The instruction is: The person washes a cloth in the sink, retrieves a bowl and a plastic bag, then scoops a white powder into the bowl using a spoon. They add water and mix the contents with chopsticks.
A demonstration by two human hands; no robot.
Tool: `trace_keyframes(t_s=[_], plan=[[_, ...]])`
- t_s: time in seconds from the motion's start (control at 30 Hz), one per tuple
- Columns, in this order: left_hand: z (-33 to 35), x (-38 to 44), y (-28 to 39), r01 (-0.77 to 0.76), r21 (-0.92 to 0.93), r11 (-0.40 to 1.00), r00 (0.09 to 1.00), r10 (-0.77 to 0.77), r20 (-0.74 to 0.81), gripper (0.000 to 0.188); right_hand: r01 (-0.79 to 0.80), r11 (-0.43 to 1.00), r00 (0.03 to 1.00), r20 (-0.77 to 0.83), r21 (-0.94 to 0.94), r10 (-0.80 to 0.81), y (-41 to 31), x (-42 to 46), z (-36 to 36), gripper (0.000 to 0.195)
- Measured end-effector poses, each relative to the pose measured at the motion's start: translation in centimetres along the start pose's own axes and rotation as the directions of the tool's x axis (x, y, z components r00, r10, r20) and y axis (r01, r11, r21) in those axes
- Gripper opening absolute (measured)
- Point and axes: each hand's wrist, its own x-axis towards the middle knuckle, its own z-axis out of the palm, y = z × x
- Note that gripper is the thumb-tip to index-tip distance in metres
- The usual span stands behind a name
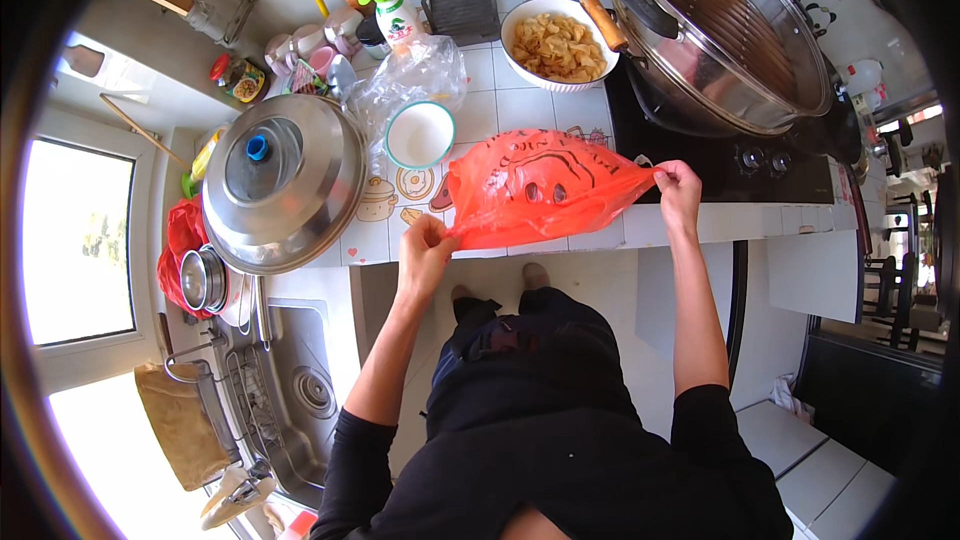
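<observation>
A red plastic bag (555, 195) with black print lies across the front edge of the tiled counter, stretched sideways between my hands. My left hand (425, 251) pinches its near left corner between thumb and fingers. On the other side, my right hand (679, 191) grips the bag's right corner, close to the cooktop's front edge. The bag looks puffed up in the middle; what it holds is hidden. Just behind its left end stands a white bowl with a green rim (420, 135), beside a crumpled clear plastic bag (420, 75).
A white pan of chip-like pieces (559, 49) stands behind the red bag. A large steamer pot (720, 37) covers much of the black cooktop (720, 172). On the left are a domed steel lid (285, 180) and a steel sink (300, 375). A green-topped spray bottle (390, 4) stands at the back.
</observation>
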Motion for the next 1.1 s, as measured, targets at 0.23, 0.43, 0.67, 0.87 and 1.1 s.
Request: trace_keyframes(t_s=[0.23,0.43,0.67,0.87,1.1], plan=[[1.2,-3.2,6.6,-0.544,0.329,0.772,0.812,0.583,-0.025,0.034,0.62,0.776,0.78,-0.017,-0.118,-0.626,-10.1,-5.0,-2.1,0.024],[5.5,0.1,6.5,-0.659,0.453,0.6,0.74,0.626,0.245,0.015,0.855,0.496,0.495,0.515,-0.149,-0.7,-12.1,-10.4,2.5,0.03],[-5.9,3.1,4.9,-0.161,-0.67,0.725,0.948,-0.076,-0.31,0.01,0.692,0.599,0.722,0.419,-0.404,-0.551,-6.6,-8.0,-3.2,0.023],[-3.5,-2.9,7.2,-0.658,0.203,0.725,0.492,0.618,-0.614,0.017,0.521,0.793,0.848,0.083,-0.315,-0.524,-12.3,-9.3,-6.1,0.04],[1.9,-2.3,13.7,-0.895,0.397,0.203,0.398,0.765,0.506,0.018,0.796,0.589,0.479,0.449,0.14,-0.754,-17.2,-12.2,1.6,0.016]])
